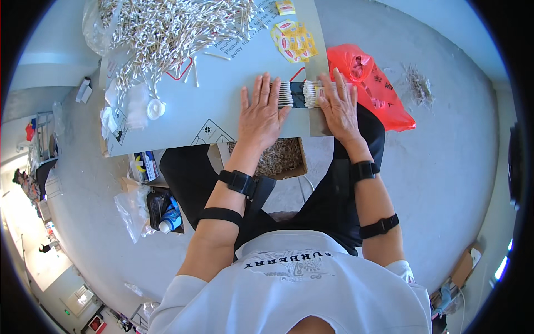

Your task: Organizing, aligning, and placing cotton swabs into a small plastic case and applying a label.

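Note:
My left hand [260,114] lies flat on the table board with its fingers stretched forward. Beside its fingertips is a neat row of cotton swabs [286,94], their white tips facing right. My right hand [340,114] rests flat near the board's right edge, fingers spread over a second row of cotton swabs [311,96]. The tips of the two rows face each other across a dark strip [298,94]. The fingers partly cover both rows. Neither hand is closed round anything.
A large loose heap of cotton swabs [161,33] covers the board's far left. Yellow printed packets [295,42] lie at its far right. A white roll [156,108] sits at left. A red plastic bag [372,83] is right of the board; a cardboard box [300,161] stands below it.

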The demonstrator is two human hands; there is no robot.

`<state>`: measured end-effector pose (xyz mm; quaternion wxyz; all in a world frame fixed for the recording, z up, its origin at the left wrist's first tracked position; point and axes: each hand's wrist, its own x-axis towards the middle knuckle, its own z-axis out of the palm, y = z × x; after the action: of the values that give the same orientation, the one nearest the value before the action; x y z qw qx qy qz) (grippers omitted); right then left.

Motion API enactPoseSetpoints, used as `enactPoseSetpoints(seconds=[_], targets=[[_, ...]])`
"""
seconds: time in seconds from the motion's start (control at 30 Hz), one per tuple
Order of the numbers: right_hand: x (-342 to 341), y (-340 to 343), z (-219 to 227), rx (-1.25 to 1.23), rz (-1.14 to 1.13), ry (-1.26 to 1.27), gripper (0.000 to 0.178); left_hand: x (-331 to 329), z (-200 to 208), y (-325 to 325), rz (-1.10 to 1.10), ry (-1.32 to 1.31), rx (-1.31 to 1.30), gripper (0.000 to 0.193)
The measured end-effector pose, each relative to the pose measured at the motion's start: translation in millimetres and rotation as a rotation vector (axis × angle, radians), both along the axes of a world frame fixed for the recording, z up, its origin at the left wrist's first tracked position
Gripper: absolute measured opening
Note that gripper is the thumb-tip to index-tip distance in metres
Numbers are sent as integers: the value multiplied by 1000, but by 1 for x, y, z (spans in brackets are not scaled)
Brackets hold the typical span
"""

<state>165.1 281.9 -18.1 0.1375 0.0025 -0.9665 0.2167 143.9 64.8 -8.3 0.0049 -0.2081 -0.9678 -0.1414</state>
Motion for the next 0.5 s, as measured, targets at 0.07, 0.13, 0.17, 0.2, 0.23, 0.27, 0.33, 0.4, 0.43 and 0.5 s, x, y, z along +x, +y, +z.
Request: enactPoseSetpoints(seconds=[0.07,0.13,0.17,0.2,0.23,0.27,0.33,0.4,0.43,0.5], targets=[[-2,3,-5,-87,91,-169,52,2,-1,7,17,27,15,71],[-2,4,-10,-115,102,-180,52,3,-3,18,17,9,44,73],[-2,5,-11,-142,114,-189,51,4,-3,23,17,9,46,73],[-3,5,-12,-140,112,-189,51,5,-3,29,12,-12,47,73],[-2,5,-13,-144,113,-176,51,6,-3,34,6,-34,48,73],[-2,5,-13,-148,114,-163,51,6,-3,37,4,-34,49,73],[-2,5,-13,-154,114,-167,50,7,-2,42,-25,-14,77,77],[-3,4,-12,-160,114,-170,50,8,-1,48,-20,-16,94,79],[-3,4,-12,-170,115,-170,50,8,-1,51,-12,-15,111,80],[-3,3,-10,-181,114,-168,50,8,2,53,-12,-21,113,80]])
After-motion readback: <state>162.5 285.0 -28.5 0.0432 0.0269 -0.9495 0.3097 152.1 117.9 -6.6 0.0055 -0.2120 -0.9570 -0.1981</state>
